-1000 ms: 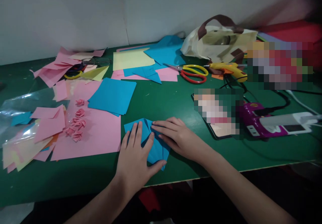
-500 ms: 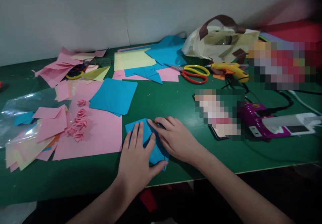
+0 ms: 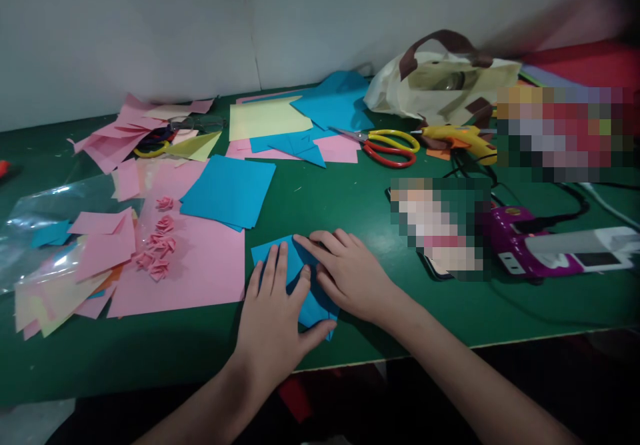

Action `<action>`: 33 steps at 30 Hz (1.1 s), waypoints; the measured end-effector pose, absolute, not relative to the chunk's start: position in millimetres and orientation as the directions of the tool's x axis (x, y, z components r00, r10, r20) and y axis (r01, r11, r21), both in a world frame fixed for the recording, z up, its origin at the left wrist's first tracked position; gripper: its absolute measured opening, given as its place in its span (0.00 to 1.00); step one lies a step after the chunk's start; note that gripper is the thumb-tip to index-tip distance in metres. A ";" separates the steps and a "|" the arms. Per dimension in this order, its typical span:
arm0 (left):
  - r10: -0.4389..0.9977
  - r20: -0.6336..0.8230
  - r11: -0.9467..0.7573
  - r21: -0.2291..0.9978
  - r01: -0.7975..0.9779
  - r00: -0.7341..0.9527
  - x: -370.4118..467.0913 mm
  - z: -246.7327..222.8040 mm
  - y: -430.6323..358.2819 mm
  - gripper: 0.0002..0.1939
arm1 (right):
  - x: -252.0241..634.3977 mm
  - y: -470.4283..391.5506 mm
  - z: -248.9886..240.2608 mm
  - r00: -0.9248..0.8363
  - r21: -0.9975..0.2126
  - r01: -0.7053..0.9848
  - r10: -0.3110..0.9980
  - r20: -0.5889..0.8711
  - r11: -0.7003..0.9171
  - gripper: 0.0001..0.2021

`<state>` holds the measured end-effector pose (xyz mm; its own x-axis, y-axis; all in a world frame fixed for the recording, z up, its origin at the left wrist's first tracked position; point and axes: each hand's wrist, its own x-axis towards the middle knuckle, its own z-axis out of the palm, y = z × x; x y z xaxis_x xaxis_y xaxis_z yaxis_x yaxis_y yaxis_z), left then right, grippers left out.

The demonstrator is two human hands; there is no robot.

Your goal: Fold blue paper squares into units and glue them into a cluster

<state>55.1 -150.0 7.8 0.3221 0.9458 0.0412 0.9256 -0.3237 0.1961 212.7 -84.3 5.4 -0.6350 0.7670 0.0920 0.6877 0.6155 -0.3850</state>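
A folded sheet of blue paper point(image 3: 315, 306) lies on the green table near its front edge, partly covered by both hands. My left hand point(image 3: 273, 318) rests flat on its left part, fingers spread and thumb across the lower end. On the right side, my right hand point(image 3: 350, 272) touches the paper, its index fingertip at the upper corner and the other fingers bent near the right edge. That hand's thumb is hidden. Just behind is a stack of blue squares point(image 3: 233, 192), overlapping a large pink sheet point(image 3: 210, 268) that carries several folded pink paper roses point(image 3: 163, 245).
Paper scraps and a clear plastic bag point(image 3: 55, 198) lie at left. Scissors point(image 3: 385, 146), a yellow glue gun point(image 3: 463, 138) and a cloth bag point(image 3: 445, 85) stand behind. Nearer on the right are a blurred-out phone point(image 3: 435, 232) and a purple device point(image 3: 515, 242) with cables.
The view has shifted very slightly, so everything appears a little further right. My hands and the blue paper keep nearly the same pose.
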 end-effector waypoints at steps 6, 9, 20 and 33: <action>0.948 0.040 -0.318 0.195 0.928 0.316 55.0 6.6 -150.2 0.35 | 213.5 -84.1 4.1 -0.619 -0.419 0.691 0.782 0.078 0.589 0.24; 0.948 0.048 -0.319 0.199 0.927 0.316 54.7 6.2 -151.2 0.35 | 213.3 -84.3 3.4 -0.614 -0.405 0.701 0.785 0.075 0.587 0.24; 0.938 0.019 -0.342 0.223 0.913 0.347 52.4 10.6 -146.8 0.33 | 210.3 -84.2 5.3 -0.597 -0.343 0.740 0.800 0.061 0.579 0.24; 0.902 -0.026 -0.416 0.213 0.884 0.431 49.9 13.3 -141.5 0.34 | 234.3 -79.2 10.2 -0.618 -0.581 0.595 0.778 0.111 0.555 0.20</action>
